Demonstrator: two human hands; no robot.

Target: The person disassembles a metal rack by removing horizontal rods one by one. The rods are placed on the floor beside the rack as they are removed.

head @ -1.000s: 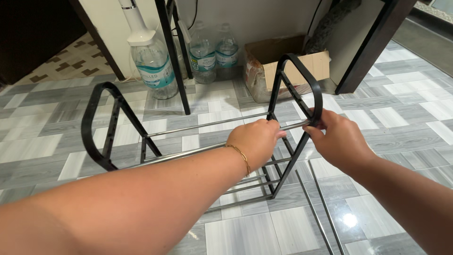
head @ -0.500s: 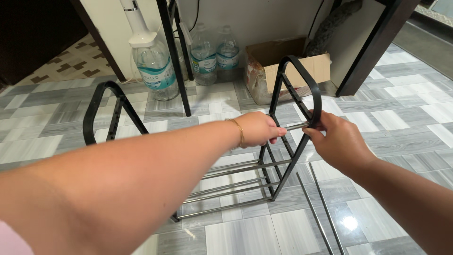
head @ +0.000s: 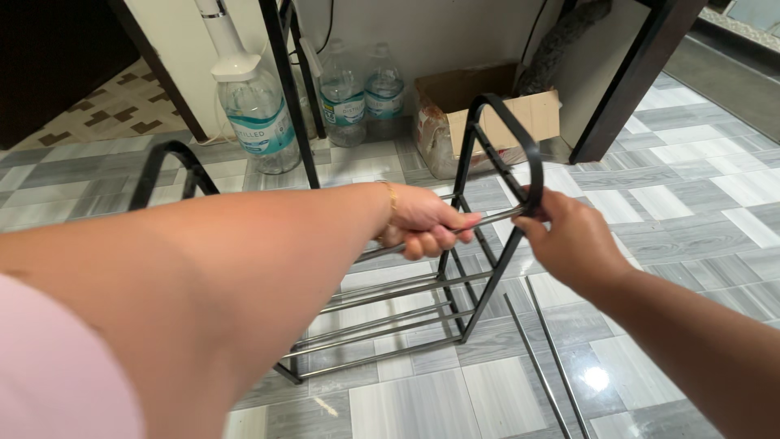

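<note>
Gripping a metal rod [head: 487, 220] at centre, the left hand [head: 422, 221] is wrapped shut around it, lining its tip up with the black side frame [head: 520, 146]. At three o'clock the right hand [head: 569, 244] steadies that frame, apparently pinching it. Two spare rods [head: 543, 358] lie on the tiled floor [head: 691, 195] at five o'clock.

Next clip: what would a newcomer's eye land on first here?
Mid-frame, the left hand is closed around a silver metal rod, while the right hand grips the black side frame where the rod meets it. Behind, water bottles and a cardboard box stand by the wall; two loose rods lie on the grey tiled floor.
</note>
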